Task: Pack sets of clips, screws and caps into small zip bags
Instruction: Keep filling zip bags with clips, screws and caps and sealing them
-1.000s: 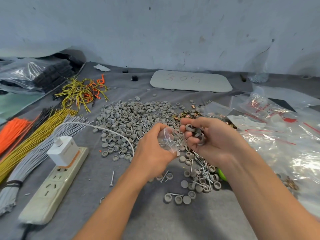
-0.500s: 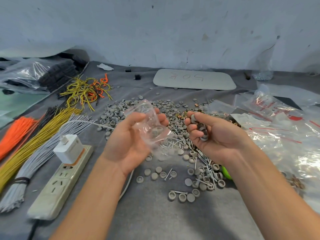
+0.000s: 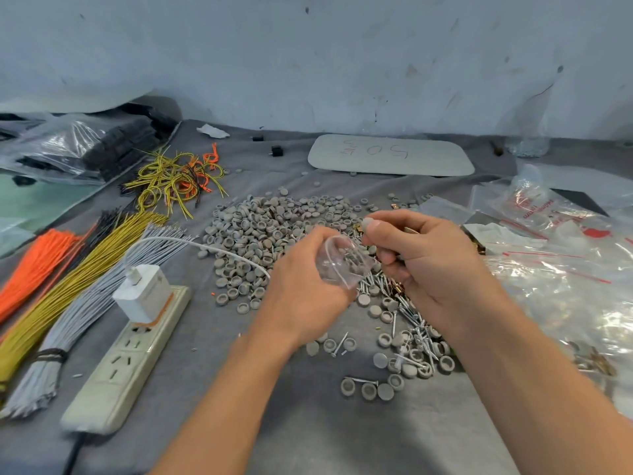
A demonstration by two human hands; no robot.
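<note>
Back across swings the left hand (image 3: 308, 296), its grip pinching the small zip bag (image 3: 342, 265) with the mouth turned toward the right hand (image 3: 435, 265), so parts can drop straight in. Nearest us, loose caps (image 3: 368, 389) and screws (image 3: 411, 323) lie scattered on the bench (image 3: 308, 437), within easy reach. Right grip pinches a single cap (image 3: 369, 222) at the fingertips just above the bag, other fingers curled, likely on more parts. Beyond sits the big cap pile (image 3: 274, 224), then a grey board (image 3: 390, 156) by the wall

Grey caps (image 3: 270, 228), silver screws (image 3: 411, 313), clr zip bag (image 3: 339, 265), orange wires (image 3: 37, 258), yellow wires (image 3: 85, 279), wht charger (image 3: 144, 293).
</note>
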